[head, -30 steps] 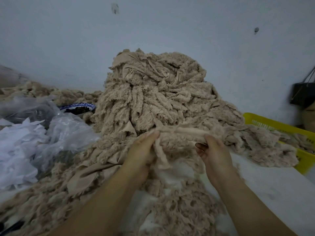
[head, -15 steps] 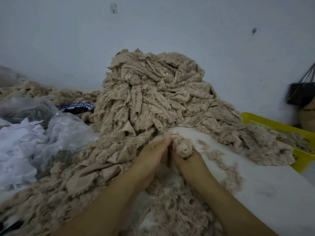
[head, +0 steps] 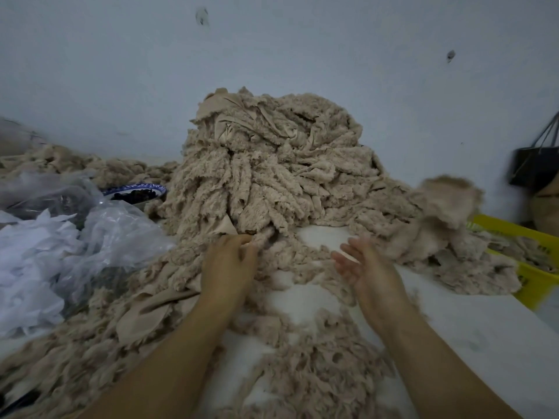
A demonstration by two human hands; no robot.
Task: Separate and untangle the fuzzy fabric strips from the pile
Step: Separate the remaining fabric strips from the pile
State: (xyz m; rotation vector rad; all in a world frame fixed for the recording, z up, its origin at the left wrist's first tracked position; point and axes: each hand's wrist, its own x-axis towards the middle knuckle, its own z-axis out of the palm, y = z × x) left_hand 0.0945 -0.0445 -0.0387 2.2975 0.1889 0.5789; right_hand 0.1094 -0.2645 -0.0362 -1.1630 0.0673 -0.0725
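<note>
Found the pile (head: 272, 176) of beige fuzzy fabric strips heaped high at the centre of the white table (head: 453, 328), backed against the pale wall (head: 272, 55). Noted loose strips (head: 302, 343) spread from its foot toward the near edge, with bare patches of table between.

Recorded the left hand (head: 228, 264) at the foot of the pile, palm down, thumb and fingers closed in a pinch on one hanging strip (head: 263, 237). Recorded the right hand (head: 366, 267) near it but apart, palm turned up and inward, fingers spread and relaxed, holding nothing, above the loose strips.

Observed a blurred clump (head: 450, 198) of the same fabric at the right flank of the pile, beside the yellow basket (head: 529, 234); could not tell whether resting or in the air. Logged more strips draped over the basket's near rim.

Logged at left a clear plastic bag (head: 121, 231), white scraps (head: 30, 255) beside it, and a blue-rimmed bowl (head: 136, 192) with dark contents behind, near the pile's left skirt. Logged a black bag (head: 532, 167) against the wall at far right.
</note>
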